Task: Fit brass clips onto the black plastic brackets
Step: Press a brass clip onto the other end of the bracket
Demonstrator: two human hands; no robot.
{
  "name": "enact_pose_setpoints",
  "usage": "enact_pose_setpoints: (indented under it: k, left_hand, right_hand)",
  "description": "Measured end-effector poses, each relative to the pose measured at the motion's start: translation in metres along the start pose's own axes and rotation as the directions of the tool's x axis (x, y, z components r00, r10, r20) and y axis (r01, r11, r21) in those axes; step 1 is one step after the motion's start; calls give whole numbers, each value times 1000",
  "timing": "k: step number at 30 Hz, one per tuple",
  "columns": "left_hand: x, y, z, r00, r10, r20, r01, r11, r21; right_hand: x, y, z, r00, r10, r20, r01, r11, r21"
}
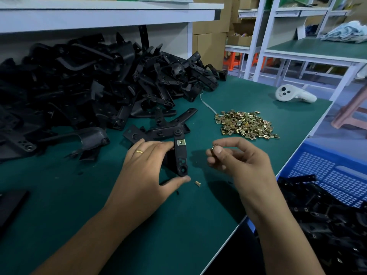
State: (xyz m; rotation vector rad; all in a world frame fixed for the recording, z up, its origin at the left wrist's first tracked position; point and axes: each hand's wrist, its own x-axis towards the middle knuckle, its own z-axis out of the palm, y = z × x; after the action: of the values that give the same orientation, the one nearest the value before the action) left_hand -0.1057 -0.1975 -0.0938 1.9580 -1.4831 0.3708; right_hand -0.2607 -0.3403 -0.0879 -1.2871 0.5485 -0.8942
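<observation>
My left hand [148, 165] grips a black plastic bracket [181, 155] upright between fingers and thumb; one brass clip [181, 142] sits on its upper end. To the right, my right hand [236, 157] pinches a small brass clip [213, 147] between thumb and forefinger, a short gap away from the bracket. A single loose clip [197, 183] lies on the green mat just below the bracket. A heap of brass clips [246, 125] lies further back on the right. A big pile of black brackets [89, 82] fills the left rear of the table.
A blue plastic crate [333, 187] with fitted brackets [327, 225] stands beyond the table's right edge. A white handheld controller [292, 94] lies at the far right corner. A white shelf [107, 14] overhangs the bracket pile. A thin white cable [207, 105] runs by the clips.
</observation>
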Motion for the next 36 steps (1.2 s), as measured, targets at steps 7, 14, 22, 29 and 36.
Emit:
enact_pose_setpoints:
  k: [7, 14, 22, 29, 36]
  left_hand:
    - [0, -3, 2, 999, -19, -35, 20, 999, 30]
    - [0, -5, 2, 998, -48, -41, 49, 998, 25]
    - [-1, -4, 2, 998, -33, -62, 34, 999, 30]
    - [0, -5, 3, 997, -9, -76, 13, 998, 56]
    - [0, -6, 4, 998, 12, -64, -8, 998, 61]
  right_hand:
    - [-5, 4, 16, 983, 69, 171, -74, 997, 23]
    - [-5, 10, 20, 982, 26, 185, -32, 999, 29]
    - [-2, 13, 15, 972, 51, 227, -53, 999, 3]
    - [-4, 16, 16, 980, 82, 180, -69, 995, -79]
    - [-3, 17, 16, 982, 91, 163, -89, 996, -22]
